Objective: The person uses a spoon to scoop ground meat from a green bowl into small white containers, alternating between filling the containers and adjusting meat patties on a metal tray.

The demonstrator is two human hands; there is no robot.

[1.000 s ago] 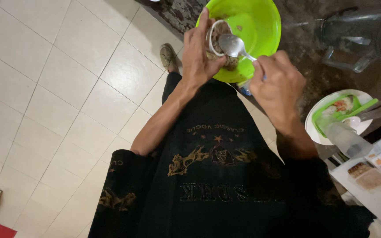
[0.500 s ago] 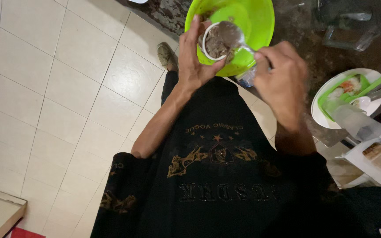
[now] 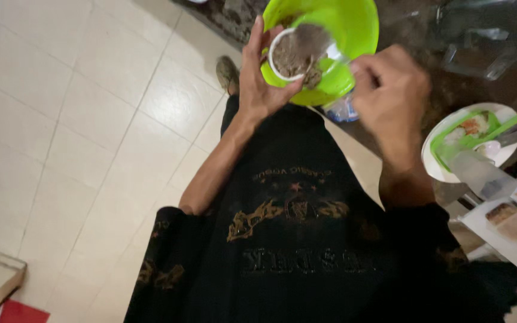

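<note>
- Left hand (image 3: 258, 84): grip curled around small white cup (image 3: 288, 57) of brown paste, over green bowl (image 3: 354, 36).
- Right hand (image 3: 390, 90): grip pinched on spoon (image 3: 318, 42), which rests in the cup.

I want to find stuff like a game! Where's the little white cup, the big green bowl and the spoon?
little white cup (image 3: 286, 58), head view, on the brownish filling inside its rim.
big green bowl (image 3: 354, 24), head view, on its bare inner wall.
spoon (image 3: 313, 37), head view, on its loaded bowl end over the cup.
</note>
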